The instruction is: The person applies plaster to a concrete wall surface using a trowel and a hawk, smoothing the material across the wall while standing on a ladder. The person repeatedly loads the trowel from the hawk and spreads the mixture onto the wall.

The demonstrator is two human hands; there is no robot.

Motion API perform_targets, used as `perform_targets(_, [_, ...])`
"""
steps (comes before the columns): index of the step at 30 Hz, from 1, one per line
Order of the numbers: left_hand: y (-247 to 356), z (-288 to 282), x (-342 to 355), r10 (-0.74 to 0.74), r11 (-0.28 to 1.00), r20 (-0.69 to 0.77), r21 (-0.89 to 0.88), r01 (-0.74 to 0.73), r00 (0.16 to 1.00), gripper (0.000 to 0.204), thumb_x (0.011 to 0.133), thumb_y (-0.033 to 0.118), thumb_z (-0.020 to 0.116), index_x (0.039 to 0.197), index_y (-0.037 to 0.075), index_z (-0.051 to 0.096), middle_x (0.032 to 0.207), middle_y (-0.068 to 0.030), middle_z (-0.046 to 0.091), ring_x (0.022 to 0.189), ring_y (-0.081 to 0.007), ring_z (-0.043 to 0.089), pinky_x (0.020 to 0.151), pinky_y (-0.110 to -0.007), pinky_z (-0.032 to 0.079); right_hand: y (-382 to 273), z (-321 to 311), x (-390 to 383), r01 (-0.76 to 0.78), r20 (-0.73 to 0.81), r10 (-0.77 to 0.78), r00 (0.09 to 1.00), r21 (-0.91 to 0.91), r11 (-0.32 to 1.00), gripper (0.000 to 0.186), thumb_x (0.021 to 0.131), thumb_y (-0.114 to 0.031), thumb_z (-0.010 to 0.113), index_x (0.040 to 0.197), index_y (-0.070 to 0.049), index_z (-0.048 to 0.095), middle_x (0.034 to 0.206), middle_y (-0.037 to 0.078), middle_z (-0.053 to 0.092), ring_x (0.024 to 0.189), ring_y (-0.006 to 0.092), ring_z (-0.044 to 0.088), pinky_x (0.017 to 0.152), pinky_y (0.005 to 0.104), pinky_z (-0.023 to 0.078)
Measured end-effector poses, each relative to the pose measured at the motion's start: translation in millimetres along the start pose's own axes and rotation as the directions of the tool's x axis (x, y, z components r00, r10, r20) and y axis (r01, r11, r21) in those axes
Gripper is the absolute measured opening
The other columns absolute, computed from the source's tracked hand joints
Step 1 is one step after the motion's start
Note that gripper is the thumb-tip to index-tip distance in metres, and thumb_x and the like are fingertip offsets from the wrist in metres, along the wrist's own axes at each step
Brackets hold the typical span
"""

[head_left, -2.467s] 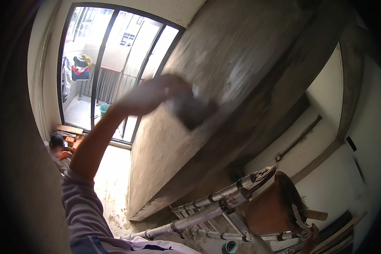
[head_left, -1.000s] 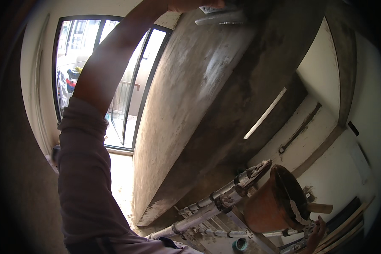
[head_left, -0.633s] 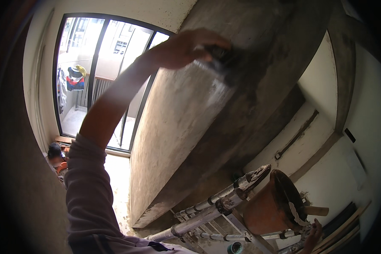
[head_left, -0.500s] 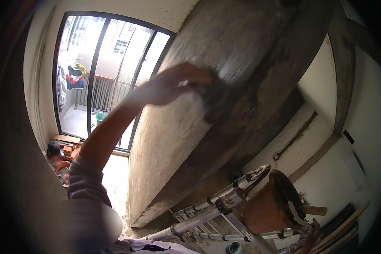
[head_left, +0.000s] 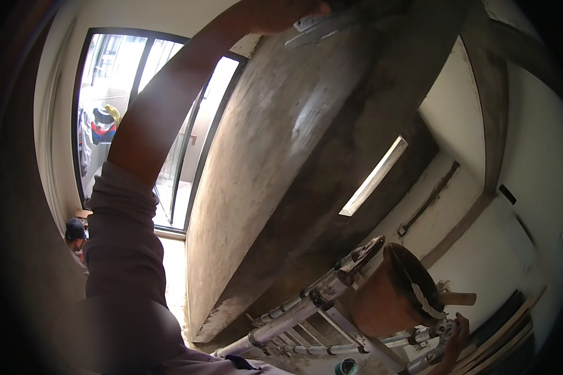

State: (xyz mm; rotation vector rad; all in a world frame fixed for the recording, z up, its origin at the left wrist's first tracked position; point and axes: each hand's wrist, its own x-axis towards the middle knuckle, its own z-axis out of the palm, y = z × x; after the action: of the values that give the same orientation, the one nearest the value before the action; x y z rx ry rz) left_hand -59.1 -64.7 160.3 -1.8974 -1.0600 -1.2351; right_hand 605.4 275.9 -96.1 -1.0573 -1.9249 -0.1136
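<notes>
My left arm reaches up across the view. Its hand (head_left: 288, 14) is closed on a plastering trowel (head_left: 322, 31), whose flat grey blade lies close against the upper part of a grey plastered surface (head_left: 275, 131). The far part of the trowel is in shadow. At the lower right my right hand (head_left: 458, 334) curls its fingers round the rail of a metal ladder (head_left: 294, 320) spattered with mortar. Next to that hand, an orange-brown bucket (head_left: 381, 300) sits tilted in the view on the ladder, and a wooden handle (head_left: 460, 299) sticks out of it.
A glazed sliding door (head_left: 197, 137) with a dark frame stands at the left, with clothes (head_left: 103, 125) hanging beyond it. Another person (head_left: 75, 234) is low down at the left edge. Long boards (head_left: 507, 340) lean at the lower right. A small green pail (head_left: 345, 367) stands below the ladder.
My left hand has moved up with the trowel, toward the top of the view. A bright narrow strip now shows on the dark surface. My right hand stays at the ladder.
</notes>
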Motion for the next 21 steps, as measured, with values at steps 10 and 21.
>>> perform_targets(10, [-11.8, 9.2, 46.6, 0.165, 0.984, 0.025, 0.065, -0.166, 0.986, 0.045, 0.095, 0.015, 0.056, 0.135, -0.002, 0.045, 0.132, -0.0145, 0.054, 0.124, -0.0235, 0.048, 0.107, -0.036, 0.034, 12.2, -3.2, -3.3, 0.073, -0.021, -0.072, 0.997, 0.026, 0.997, 0.03, 0.089, -0.001, 0.043, 0.114, 0.001, 0.06, 0.097, 0.011, 0.055, 0.09, 0.0227, 0.054, 0.084, 0.0358, 0.043])
perform_targets(21, [20.7, 19.7, 46.6, -0.055, 0.991, -0.012, 0.12, 0.056, 0.998, 0.047, 0.095, 0.018, 0.057, 0.137, 0.002, 0.042, 0.135, -0.0132, 0.049, 0.129, -0.0237, 0.043, 0.104, -0.036, 0.037, 14.6, 3.4, -0.8, 0.083, -0.039, -0.082, 0.996, 0.029, 0.996, 0.03, 0.085, 0.002, 0.044, 0.11, 0.002, 0.059, 0.096, 0.012, 0.055, 0.092, 0.024, 0.054, 0.087, 0.0363, 0.043])
